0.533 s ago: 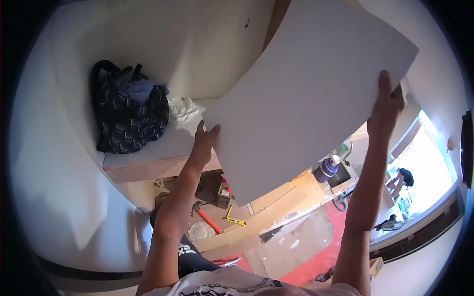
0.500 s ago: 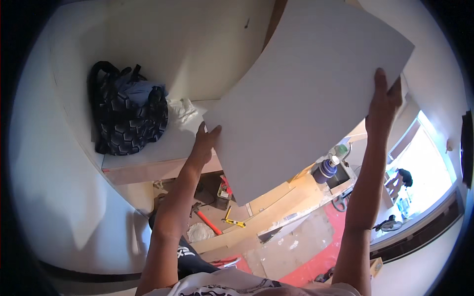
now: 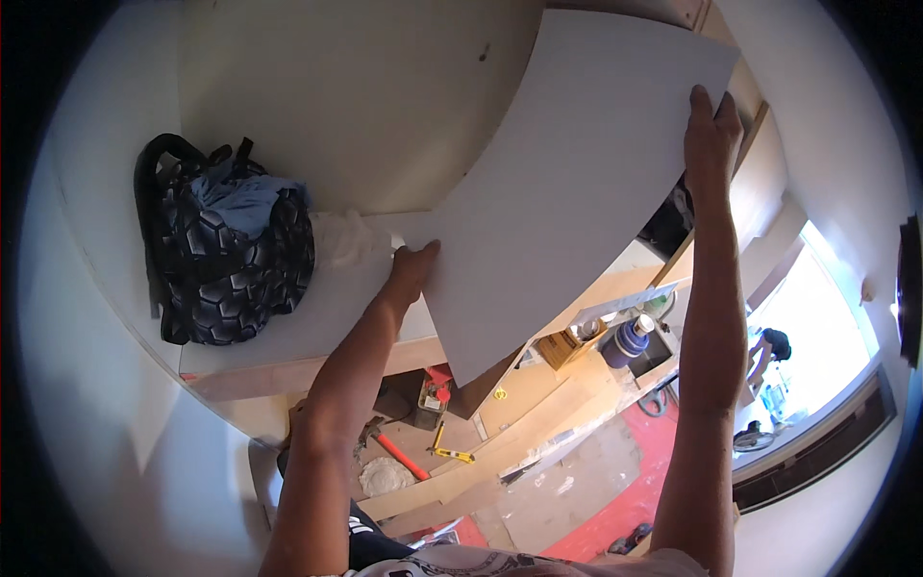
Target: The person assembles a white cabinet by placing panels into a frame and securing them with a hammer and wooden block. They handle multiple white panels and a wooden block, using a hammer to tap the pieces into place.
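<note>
White panel [image 3: 577, 183] now sits further left and higher than half a second ago; right hand [image 3: 711, 135] rides up its edge, left hand [image 3: 413, 269] shifts slightly right.

White shelf [image 3: 317, 322], black backpack [image 3: 226, 260], white cloth [image 3: 341, 240]

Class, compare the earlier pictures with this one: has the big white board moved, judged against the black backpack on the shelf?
Yes. The white board, held at its edges by the left hand and right hand, has shifted slightly left, closer to the black backpack.
</note>
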{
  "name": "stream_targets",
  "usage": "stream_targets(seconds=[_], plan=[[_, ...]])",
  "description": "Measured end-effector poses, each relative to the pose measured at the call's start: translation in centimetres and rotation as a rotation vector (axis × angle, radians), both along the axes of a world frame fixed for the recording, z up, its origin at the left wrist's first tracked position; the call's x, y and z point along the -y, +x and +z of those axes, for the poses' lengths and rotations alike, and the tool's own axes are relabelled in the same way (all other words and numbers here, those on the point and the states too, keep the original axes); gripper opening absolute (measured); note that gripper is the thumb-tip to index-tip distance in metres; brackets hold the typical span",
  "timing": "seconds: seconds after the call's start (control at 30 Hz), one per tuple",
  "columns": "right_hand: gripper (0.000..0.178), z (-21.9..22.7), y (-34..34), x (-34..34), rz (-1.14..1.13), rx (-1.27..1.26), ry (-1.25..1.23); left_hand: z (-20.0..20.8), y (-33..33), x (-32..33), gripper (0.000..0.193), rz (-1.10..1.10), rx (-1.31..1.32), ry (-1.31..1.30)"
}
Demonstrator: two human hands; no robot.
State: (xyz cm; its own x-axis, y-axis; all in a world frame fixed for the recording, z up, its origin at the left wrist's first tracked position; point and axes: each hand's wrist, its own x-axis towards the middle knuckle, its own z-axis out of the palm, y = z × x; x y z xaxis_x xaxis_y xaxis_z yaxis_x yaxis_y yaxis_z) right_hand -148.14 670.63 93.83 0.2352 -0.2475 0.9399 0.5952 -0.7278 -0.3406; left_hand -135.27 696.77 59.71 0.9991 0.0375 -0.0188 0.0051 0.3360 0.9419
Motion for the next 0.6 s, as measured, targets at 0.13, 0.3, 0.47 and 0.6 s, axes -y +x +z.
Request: stream_targets(seconds=[0.13, 0.3, 0.47, 0.6], plan=[[0.030, 0.7, 2.0, -0.2, -0.181, -0.010, -0.024, 2.6, 1.4, -0.3, 0.045, -0.070, -0.108, 0.120], [0.032, 1.3, 4.9, -0.2, -0.233, 0.074, -0.033, 2.8, 3.0, 0.2, 0.035, -0.015, -0.110, 0.084], [0.032, 1.1, 6.6, -1.9, -0.256, 0.061, -0.095, 1.4, 7.5, -1.3, 0.033, 0.041, -0.027, 0.190], [0.033, 1.4, 9.0, -0.6, -0.370, 0.115, -0.108, 1.2, 8.3, -0.8, 0.035, 0.001, 0.013, 0.104]])
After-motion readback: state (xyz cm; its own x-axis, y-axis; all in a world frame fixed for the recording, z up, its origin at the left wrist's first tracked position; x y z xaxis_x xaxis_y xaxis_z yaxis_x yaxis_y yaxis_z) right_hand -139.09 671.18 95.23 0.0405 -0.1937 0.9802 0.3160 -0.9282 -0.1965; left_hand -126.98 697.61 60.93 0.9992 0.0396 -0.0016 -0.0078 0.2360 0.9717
